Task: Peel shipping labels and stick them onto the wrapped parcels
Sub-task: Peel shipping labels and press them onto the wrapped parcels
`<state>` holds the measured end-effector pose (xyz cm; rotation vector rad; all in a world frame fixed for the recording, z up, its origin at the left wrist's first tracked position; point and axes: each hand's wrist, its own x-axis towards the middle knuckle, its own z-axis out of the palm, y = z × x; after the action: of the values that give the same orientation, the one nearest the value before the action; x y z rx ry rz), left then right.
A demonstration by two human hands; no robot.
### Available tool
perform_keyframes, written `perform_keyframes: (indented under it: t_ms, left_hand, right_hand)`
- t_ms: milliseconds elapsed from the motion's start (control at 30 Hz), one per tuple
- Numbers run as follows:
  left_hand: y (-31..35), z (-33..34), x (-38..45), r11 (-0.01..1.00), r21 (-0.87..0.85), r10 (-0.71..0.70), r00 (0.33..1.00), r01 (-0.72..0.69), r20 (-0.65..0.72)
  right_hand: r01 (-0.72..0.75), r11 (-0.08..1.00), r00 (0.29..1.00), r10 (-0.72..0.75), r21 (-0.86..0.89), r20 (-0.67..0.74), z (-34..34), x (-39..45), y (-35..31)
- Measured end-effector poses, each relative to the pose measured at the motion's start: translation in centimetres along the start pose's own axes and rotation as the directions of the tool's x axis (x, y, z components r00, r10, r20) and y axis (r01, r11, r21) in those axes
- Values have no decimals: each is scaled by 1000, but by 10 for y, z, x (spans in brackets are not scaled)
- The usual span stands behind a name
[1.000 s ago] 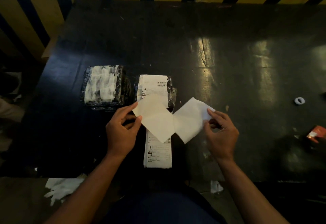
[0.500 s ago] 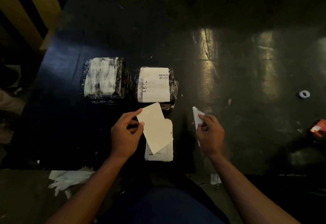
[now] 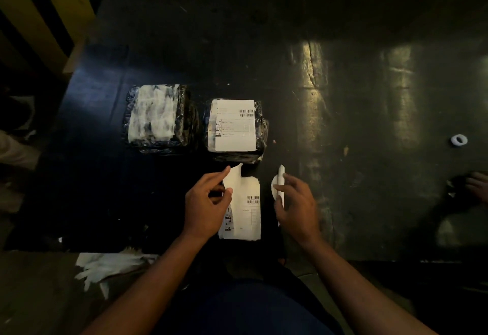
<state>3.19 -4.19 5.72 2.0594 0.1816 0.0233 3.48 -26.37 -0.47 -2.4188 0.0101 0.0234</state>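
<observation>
Moved: both sheets turned nearly edge-on.
Left hand (image 3: 206, 204): pinches label (image 3: 235, 179), just below labelled parcel (image 3: 235, 126).
Right hand (image 3: 297, 204): pinches backing (image 3: 280, 183).
Stack (image 3: 244, 216): between the hands.
Bare parcel (image 3: 158, 117): up-left.

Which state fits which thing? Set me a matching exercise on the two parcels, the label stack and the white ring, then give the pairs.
Things:
1. left parcel
2. right parcel
3. label stack
4. white ring

States:
A. alone at the table's far right
B. lies flat between the two hands
C. printed label stuck on top
D. no printed label on top, only smeared white wrap

Pairs: 1-D, 2-C, 3-B, 4-A
</observation>
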Motion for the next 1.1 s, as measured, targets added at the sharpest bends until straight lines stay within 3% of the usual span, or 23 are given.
perform_keyframes:
  t_ms: [133, 267, 433, 633, 767, 867, 933, 1100]
  left_hand:
    - [3, 6, 2, 999, -35, 1, 1000, -2, -12]
    - [7, 10, 3, 995, -91, -33, 999, 32, -16]
    - [11, 17, 1, 980, -134, -151, 989, 149, -5]
    - [10, 14, -3, 888, -377, -261, 964, 262, 55]
    - [-2, 2, 2, 898, -309, -340, 940, 313, -36]
    - [-2, -7, 6, 806, -430, -409, 908, 408, 93]
    - [1, -12, 5, 795, -456, -361, 917, 399, 172]
    - [5, -13, 3, 904, -370, -160, 972, 214, 173]
  right_hand:
    - [135, 963, 990, -138, 235, -6, -12, -7, -53]
    - [208, 927, 969, -239, 312, 62, -9, -13, -82]
    - [141, 938, 987, -158, 318, 28, -3, -10, -89]
    - [79, 907, 997, -73, 413, -31, -16, -1, -92]
    - [61, 863, 998, -49, 501, -36, -33, 5, -88]
    - [25, 823, 999, -38, 567, 11, -45, 8, -79]
    - [6, 815, 999, -32, 579, 35, -50, 10, -73]
    - [-25, 823, 999, 7, 568, 35, -54, 13, -64]
